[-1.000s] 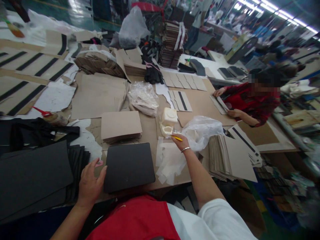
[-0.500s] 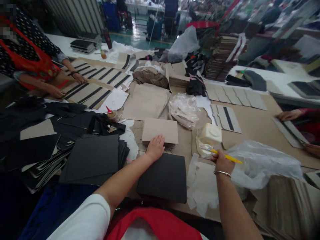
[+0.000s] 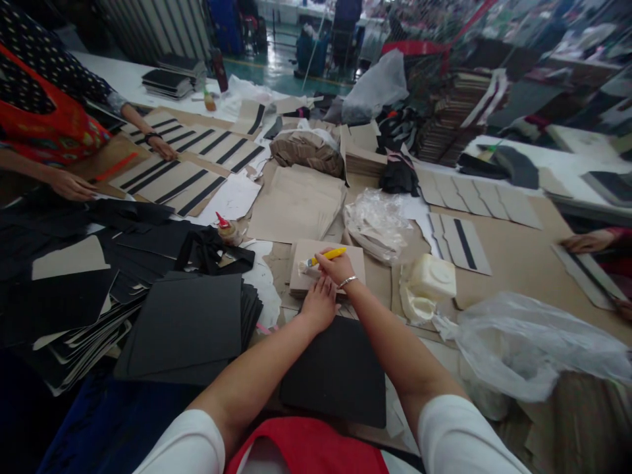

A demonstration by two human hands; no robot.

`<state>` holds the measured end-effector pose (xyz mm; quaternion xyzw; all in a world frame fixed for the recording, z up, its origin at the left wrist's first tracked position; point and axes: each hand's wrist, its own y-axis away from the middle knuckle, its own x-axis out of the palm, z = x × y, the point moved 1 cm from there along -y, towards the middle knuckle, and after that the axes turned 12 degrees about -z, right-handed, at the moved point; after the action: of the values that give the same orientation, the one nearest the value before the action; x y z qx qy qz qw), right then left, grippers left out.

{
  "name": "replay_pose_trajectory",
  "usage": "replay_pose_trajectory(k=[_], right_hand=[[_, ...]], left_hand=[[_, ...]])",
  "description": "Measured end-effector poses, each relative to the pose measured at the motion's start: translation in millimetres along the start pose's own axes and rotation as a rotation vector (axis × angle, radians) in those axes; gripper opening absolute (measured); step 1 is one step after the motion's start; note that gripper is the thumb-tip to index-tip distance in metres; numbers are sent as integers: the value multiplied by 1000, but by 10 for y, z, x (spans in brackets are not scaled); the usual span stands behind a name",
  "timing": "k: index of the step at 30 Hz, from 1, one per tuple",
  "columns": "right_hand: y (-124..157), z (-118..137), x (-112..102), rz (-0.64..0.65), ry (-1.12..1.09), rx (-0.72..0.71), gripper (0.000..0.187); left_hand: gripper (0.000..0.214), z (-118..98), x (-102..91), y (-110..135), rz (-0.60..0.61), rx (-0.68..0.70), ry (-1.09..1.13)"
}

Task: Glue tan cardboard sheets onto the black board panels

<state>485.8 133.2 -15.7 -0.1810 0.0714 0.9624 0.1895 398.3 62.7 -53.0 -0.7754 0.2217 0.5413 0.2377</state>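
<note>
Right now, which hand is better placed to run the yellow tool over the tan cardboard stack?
Right, probably: the right hand grips the yellow-handled tool above the small stack of tan cardboard sheets; the left hand rests empty at the stack's near edge.

Tight around the cardboard stack [image 3: 355, 253]: black sheet pile [image 3: 187, 322] left, crumpled plastic [image 3: 378, 220] behind, white tub [image 3: 429, 280] right, black board [image 3: 340, 368] in front. Open lane is the bare counter [image 3: 513, 257] past the tub. Big plastic bag [image 3: 533, 342] blocks the near edge.
</note>
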Motion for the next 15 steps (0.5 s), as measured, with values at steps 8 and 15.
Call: replay_pose_trajectory(k=[8, 15], right_hand=[[-374, -188, -387, -277, -21, 104, 14], [-152, -364, -1137, -472, 65, 144, 15]], left_hand=[[42, 8, -76, -39, -20, 30, -40], [28, 5, -176, -237, -23, 0, -108]])
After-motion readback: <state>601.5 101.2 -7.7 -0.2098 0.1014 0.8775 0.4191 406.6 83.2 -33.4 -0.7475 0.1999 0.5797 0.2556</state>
